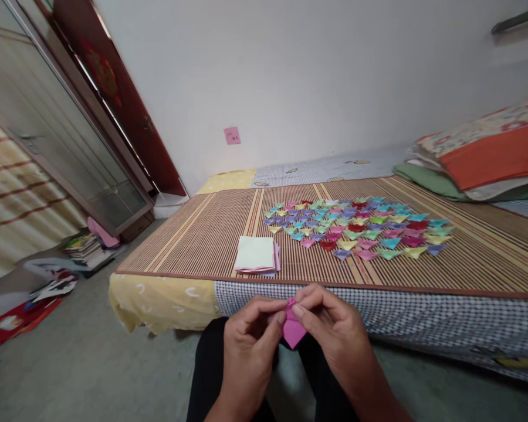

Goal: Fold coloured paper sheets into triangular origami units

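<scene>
Both of my hands pinch a small pink folded paper piece [294,332] over my lap, just in front of the bed's edge. My left hand [249,346] grips its left side with fingers curled. My right hand [334,331] grips its top and right side, thumb pressed on the fold. On the striped bamboo mat [193,240] ahead lies a stack of square paper sheets [256,255] with a pale green sheet on top. Beyond it, several small folded paper shapes [356,227] in many colours are laid out in rows.
The mat covers a low bed [162,299] with yellow and checked sheets. Folded bedding and pillows [488,155] sit at the far right. Books and papers [81,249] lie on the floor at left, by a glass-fronted door [61,135]. A pink wall socket [232,135] is behind.
</scene>
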### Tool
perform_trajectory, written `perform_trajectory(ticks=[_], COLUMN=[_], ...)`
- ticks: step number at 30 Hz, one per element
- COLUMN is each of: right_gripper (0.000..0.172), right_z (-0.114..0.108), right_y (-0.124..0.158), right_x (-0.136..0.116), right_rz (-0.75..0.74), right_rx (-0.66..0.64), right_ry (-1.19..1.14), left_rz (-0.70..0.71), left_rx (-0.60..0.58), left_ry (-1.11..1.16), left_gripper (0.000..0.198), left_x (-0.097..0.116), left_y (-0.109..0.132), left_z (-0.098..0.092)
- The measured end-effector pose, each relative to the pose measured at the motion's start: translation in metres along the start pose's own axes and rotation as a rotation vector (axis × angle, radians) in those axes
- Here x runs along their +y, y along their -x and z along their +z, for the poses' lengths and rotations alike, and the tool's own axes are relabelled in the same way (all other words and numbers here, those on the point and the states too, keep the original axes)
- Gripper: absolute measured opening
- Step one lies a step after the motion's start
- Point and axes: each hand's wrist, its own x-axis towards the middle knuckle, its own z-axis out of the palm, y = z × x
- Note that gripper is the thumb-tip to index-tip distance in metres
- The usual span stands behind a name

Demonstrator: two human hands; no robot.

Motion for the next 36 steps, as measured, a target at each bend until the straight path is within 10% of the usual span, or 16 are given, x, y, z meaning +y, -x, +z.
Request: perform_trajectory(ticks=[20,36], right_gripper=[0.015,0.014], right_z=[-0.005,-0.001], right_y=[-0.009,-0.002], right_x=[-0.013,-0.01], right_rz=[0.168,-0.419], right_rx=[-0.057,0.101], right_ry=[-0.008,0.424], left_rz=[-0.117,-0.273], left_rx=[-0.113,-0.096], left_ry=[0.08,0.195], left_gripper=[0.018,0.032], left_x=[-0.001,-0.001], left_y=[-0.006,-0.006], left_z=[0.0,0.003])
